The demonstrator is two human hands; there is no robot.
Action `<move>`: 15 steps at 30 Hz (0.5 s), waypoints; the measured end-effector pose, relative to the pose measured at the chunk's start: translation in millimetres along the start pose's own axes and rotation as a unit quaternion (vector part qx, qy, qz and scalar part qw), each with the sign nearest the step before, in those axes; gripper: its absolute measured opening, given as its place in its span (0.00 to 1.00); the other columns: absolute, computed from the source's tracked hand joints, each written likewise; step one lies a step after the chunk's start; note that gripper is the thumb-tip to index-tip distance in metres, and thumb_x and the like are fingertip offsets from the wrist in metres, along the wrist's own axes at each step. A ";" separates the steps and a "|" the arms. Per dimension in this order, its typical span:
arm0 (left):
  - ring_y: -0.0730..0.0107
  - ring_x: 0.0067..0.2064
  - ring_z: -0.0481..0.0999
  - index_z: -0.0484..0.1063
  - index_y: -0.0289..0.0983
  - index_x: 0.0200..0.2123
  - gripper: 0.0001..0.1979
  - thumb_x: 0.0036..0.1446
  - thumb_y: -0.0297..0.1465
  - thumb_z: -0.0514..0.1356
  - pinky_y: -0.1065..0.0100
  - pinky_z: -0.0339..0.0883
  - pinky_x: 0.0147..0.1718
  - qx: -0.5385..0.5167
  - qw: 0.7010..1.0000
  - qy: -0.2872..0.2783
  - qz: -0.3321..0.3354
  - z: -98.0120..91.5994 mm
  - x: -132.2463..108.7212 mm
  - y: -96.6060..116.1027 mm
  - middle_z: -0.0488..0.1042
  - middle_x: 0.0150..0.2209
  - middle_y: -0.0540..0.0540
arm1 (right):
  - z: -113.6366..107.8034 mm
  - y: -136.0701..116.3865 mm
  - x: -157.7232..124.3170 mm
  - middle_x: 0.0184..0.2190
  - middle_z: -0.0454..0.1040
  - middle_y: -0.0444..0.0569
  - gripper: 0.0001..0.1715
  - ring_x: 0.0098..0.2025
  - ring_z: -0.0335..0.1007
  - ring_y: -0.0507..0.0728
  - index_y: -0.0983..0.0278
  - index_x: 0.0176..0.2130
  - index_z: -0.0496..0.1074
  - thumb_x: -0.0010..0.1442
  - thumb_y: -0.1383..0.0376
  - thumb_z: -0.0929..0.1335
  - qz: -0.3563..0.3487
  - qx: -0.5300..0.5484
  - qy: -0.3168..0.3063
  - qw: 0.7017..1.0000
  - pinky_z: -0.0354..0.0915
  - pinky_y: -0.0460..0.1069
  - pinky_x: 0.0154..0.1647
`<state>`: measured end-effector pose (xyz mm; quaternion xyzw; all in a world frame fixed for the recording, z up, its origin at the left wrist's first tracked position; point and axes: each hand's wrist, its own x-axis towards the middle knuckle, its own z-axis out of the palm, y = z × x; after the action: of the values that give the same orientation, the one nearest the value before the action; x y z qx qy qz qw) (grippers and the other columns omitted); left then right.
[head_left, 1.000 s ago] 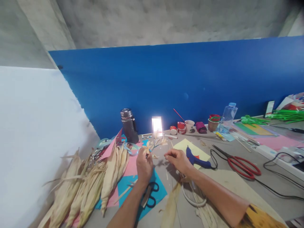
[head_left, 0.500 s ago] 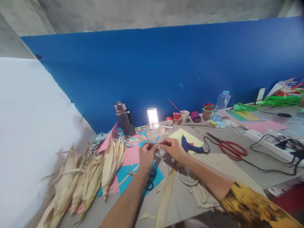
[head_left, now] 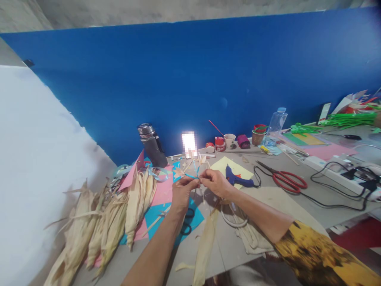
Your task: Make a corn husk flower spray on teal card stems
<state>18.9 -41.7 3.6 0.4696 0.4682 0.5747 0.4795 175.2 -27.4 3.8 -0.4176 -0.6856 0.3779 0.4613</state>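
Over the middle of the table, my left hand [head_left: 182,194] pinches the lower end of a small craft flower sprig [head_left: 190,176]. It has blue-wrapped stems and pale, husk-like petals fanning out at the top. My right hand [head_left: 218,183] pinches the same spot with thumb and fingertips, almost touching the left. The fingers partly hide the stem ends. Below my hands lies a loose strip of corn husk [head_left: 205,248]. Black-handled scissors [head_left: 186,228] rest on blue paper [head_left: 196,212], partly behind my left forearm. Right of my right hand lies a blue glue gun [head_left: 238,178] on yellow paper.
Dried corn husks [head_left: 138,206] are heaped at left, near a dark flask [head_left: 153,149]. Red-handled scissors [head_left: 290,182], a power strip [head_left: 327,172] and black cables lie at right. Paint jars [head_left: 220,143], a paper cup [head_left: 229,142] and a plastic bottle [head_left: 276,127] line the blue wall.
The view has shifted slightly, so the background sits a little higher and further left. Both hands stay pinched together at the stems, and the sprig's petals show more clearly.
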 end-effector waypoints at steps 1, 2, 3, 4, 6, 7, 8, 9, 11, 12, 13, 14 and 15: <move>0.68 0.26 0.74 0.77 0.34 0.22 0.10 0.39 0.34 0.70 0.65 0.68 0.34 -0.001 1.000 -0.002 0.001 -0.2 -0.1 0.4 0.76 0.21 0.48 | 0.9 -1.4 -0.9 0.25 0.74 0.44 0.10 0.26 0.64 0.50 0.67 0.33 0.73 0.56 0.62 0.67 -0.005 0.002 0.000 1.000 0.58 0.44 0.25; 0.68 0.26 0.75 0.77 0.34 0.22 0.09 0.39 0.34 0.70 0.65 0.68 0.35 0.002 1.000 -0.004 0.006 -0.8 -0.1 0.9 0.76 0.21 0.48 | 1.7 -2.8 -1.9 0.25 0.73 0.44 0.09 0.26 0.64 0.50 0.66 0.33 0.72 0.56 0.62 0.66 -0.011 0.004 -0.001 1.000 0.59 0.44 0.26; 0.68 0.27 0.75 0.77 0.35 0.22 0.09 0.40 0.34 0.70 0.66 0.68 0.35 0.008 1.000 -0.008 0.013 -1.5 -0.1 1.7 0.77 0.21 0.48 | 2.1 -4.0 -2.8 0.26 0.73 0.43 0.09 0.27 0.64 0.50 0.66 0.33 0.72 0.57 0.62 0.66 -0.019 0.007 -0.006 1.000 0.59 0.44 0.26; 0.68 0.27 0.75 0.78 0.35 0.23 0.08 0.41 0.34 0.69 0.66 0.68 0.35 0.016 1.000 -0.010 0.022 -2.5 -0.1 2.7 0.77 0.21 0.47 | 2.4 -4.9 -3.6 0.25 0.72 0.43 0.09 0.26 0.64 0.50 0.65 0.32 0.71 0.58 0.62 0.65 -0.026 0.010 -0.014 0.999 0.58 0.44 0.27; 0.69 0.27 0.74 0.78 0.35 0.23 0.08 0.42 0.34 0.69 0.67 0.67 0.34 0.041 0.998 -0.020 0.043 -4.7 0.0 4.5 0.77 0.21 0.48 | 2.2 -4.8 -4.5 0.25 0.71 0.42 0.10 0.26 0.63 0.50 0.64 0.31 0.70 0.59 0.61 0.65 -0.039 0.014 -0.023 0.999 0.58 0.44 0.27; 0.70 0.27 0.73 0.77 0.35 0.23 0.08 0.43 0.35 0.69 0.68 0.67 0.33 0.057 0.997 -0.026 0.050 -5.7 0.1 5.2 0.76 0.21 0.48 | 2.1 -3.7 -4.6 0.25 0.71 0.42 0.10 0.26 0.63 0.50 0.64 0.31 0.70 0.59 0.60 0.65 -0.039 0.016 -0.018 0.999 0.58 0.44 0.27; 0.70 0.27 0.73 0.77 0.35 0.22 0.09 0.43 0.35 0.69 0.68 0.66 0.32 0.072 0.995 -0.031 0.054 -6.6 0.3 5.5 0.76 0.21 0.48 | 2.3 -2.0 -4.3 0.25 0.71 0.42 0.10 0.26 0.63 0.51 0.64 0.31 0.70 0.58 0.59 0.66 -0.035 0.016 -0.007 0.999 0.58 0.44 0.27; 0.71 0.26 0.72 0.77 0.35 0.22 0.09 0.43 0.35 0.69 0.69 0.66 0.31 0.083 0.994 -0.035 0.055 -7.2 0.5 5.4 0.75 0.21 0.48 | 2.7 0.2 -3.8 0.25 0.71 0.43 0.10 0.27 0.64 0.51 0.64 0.32 0.70 0.57 0.58 0.67 -0.028 0.016 0.009 0.999 0.59 0.44 0.27; 0.72 0.25 0.71 0.77 0.35 0.23 0.10 0.42 0.36 0.69 0.69 0.67 0.30 0.086 0.995 -0.034 0.047 -7.5 1.2 4.2 0.75 0.21 0.49 | 4.7 4.9 -2.5 0.25 0.72 0.44 0.12 0.28 0.66 0.53 0.64 0.31 0.71 0.54 0.57 0.70 -0.012 0.016 0.038 0.999 0.60 0.45 0.27; 0.72 0.25 0.71 0.76 0.35 0.23 0.10 0.42 0.36 0.69 0.68 0.68 0.29 0.075 0.996 -0.030 0.040 -7.3 1.7 3.2 0.75 0.22 0.49 | 6.0 6.9 -1.8 0.25 0.73 0.44 0.12 0.29 0.67 0.54 0.63 0.30 0.71 0.53 0.57 0.71 -0.006 0.017 0.046 0.999 0.61 0.45 0.28; 0.72 0.24 0.71 0.76 0.35 0.23 0.11 0.41 0.36 0.70 0.68 0.68 0.29 0.058 0.997 -0.030 0.029 -6.9 2.0 2.3 0.76 0.24 0.49 | 7.2 8.3 -1.3 0.25 0.73 0.45 0.11 0.29 0.68 0.55 0.63 0.29 0.71 0.52 0.58 0.71 -0.002 0.019 0.052 0.998 0.61 0.46 0.28; 0.72 0.25 0.72 0.75 0.34 0.23 0.11 0.40 0.36 0.70 0.67 0.69 0.28 0.040 0.999 -0.032 0.016 -6.3 2.3 1.5 0.77 0.25 0.48 | 8.1 9.0 -1.0 0.25 0.73 0.45 0.10 0.29 0.68 0.55 0.63 0.29 0.71 0.52 0.58 0.71 0.002 0.022 0.054 0.998 0.62 0.46 0.29; 0.71 0.25 0.73 0.75 0.34 0.23 0.12 0.40 0.36 0.70 0.67 0.70 0.28 0.022 0.999 -0.036 0.002 -5.6 2.5 1.1 0.77 0.26 0.48 | 8.5 8.6 -1.0 0.25 0.73 0.45 0.09 0.30 0.69 0.55 0.63 0.29 0.72 0.52 0.60 0.71 0.003 0.022 0.051 0.998 0.63 0.46 0.29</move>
<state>12.9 -39.8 4.2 0.5012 0.4621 0.5486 0.4841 169.3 -26.2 -6.8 -0.4279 -0.6511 0.3725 0.5041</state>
